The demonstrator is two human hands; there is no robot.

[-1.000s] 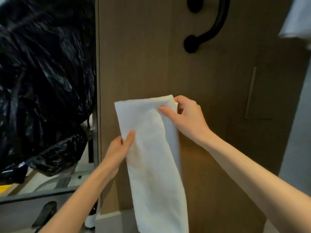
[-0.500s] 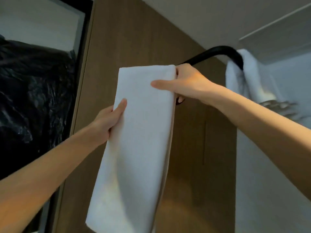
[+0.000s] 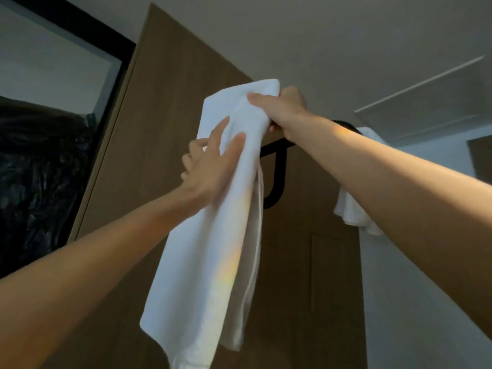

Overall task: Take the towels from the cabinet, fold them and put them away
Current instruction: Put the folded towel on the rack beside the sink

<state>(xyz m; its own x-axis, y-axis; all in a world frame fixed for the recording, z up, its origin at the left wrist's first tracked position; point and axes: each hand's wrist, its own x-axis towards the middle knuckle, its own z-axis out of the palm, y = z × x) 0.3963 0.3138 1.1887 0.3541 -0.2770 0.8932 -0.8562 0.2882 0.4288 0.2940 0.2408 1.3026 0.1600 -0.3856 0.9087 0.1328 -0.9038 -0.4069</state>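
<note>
- The towel (image 3: 213,235) has been lifted toward 12 o'clock, up to the black bar (image 3: 277,177).
- Its top is now bunched in the right hand (image 3: 279,107).
- The left hand (image 3: 213,166) has been laid flatter on it.

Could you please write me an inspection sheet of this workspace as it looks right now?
Surface: nothing seen; no table or counter in view.
Job's things: folded white towel held up in front of the black rail on the brown wooden panel; second white towel hangs at the rail's right end.
Clutter: black plastic sheeting at left.
Grips: right hand grips the folded towel's top; left hand rests flat on its front, fingers straight.
Cables: nothing seen.
Surroundings: pale ceiling, black-framed opening at left.
</note>
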